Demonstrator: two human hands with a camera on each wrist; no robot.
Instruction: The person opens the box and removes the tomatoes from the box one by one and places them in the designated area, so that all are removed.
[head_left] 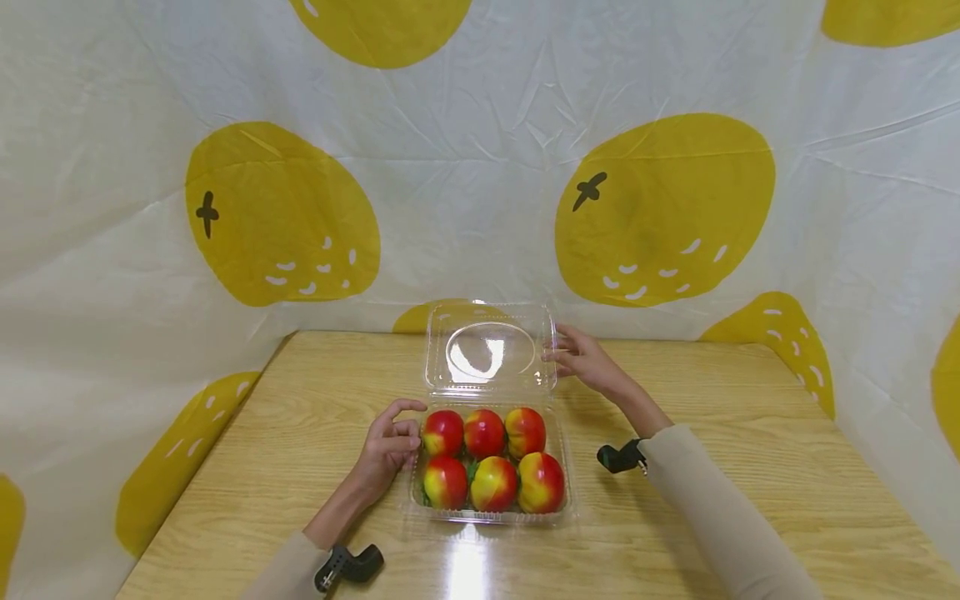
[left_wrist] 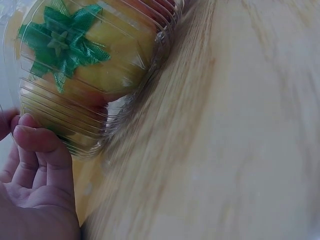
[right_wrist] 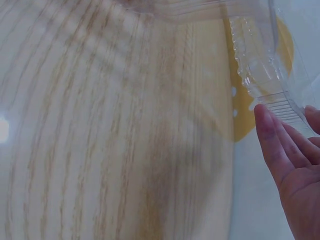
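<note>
Head view, left to right across a wood-grain worktop (head_left: 315,450): the left hand (head_left: 386,450) reaches in from the near left, forefinger extended towards the back-left corner of a clear plastic box (head_left: 491,518). Its other fingers are curled, and the left wrist view shows the box's rim pinched between fingertips and thumb. That rim seems a sensible hold, probably stiffer than the thin walls. The box sits on the worktop, in front of the person, with six red-and-yellow fruits (head_left: 492,482) inside, in two rows of three. Glossy and rounded, they may be slippery; a cloth-like green leaf (left_wrist: 57,42) suggests light imitations. The box itself is likely light, springy and easy to crease. Beyond the fruits, the lid (head_left: 491,350) stands raised along the back edge; it probably flexes, and is best taken by its outer edge. Last, the right hand (head_left: 588,358) comes from the near right, forearm slanting inward, fingers nearly straight and thumb apart, the lid's right edge between them; whether they grip it, I cannot tell.
</note>
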